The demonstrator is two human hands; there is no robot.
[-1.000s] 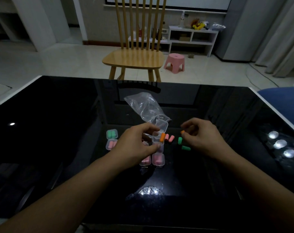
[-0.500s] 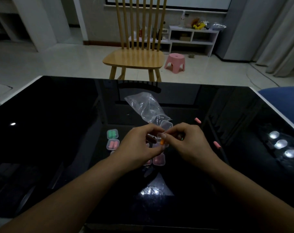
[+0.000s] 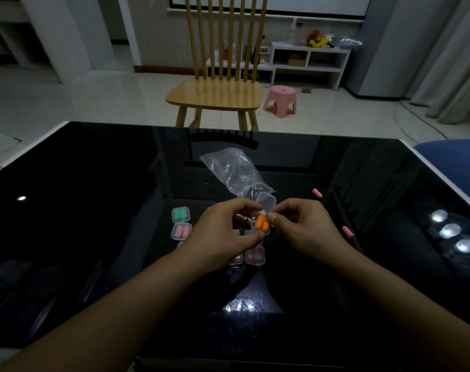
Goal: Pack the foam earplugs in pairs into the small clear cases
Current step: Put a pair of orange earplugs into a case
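Observation:
My left hand (image 3: 223, 232) holds a small clear case above the table, its lid (image 3: 267, 201) tipped open and up. Two orange earplugs (image 3: 262, 222) lie side by side in it. My right hand (image 3: 306, 229) pinches the case's right edge, thumb tip against the orange pair. On the table to the left sit a closed case with green earplugs (image 3: 180, 214) and one with pink earplugs (image 3: 181, 231). Another pink-filled case (image 3: 254, 255) shows below my hands. Two loose pink earplugs (image 3: 317, 192) (image 3: 348, 232) lie to the right.
A crumpled clear plastic bag (image 3: 234, 170) lies just behind the case on the black glass table (image 3: 94, 183). A wooden chair (image 3: 217, 92) stands beyond the far edge, a pink stool (image 3: 281, 100) beside it. A blue seat (image 3: 454, 157) is at the right.
My right hand moved left from beside the case, carrying an orange earplug. That earplug now lies in the case next to the first. The left hand stayed nearly still.

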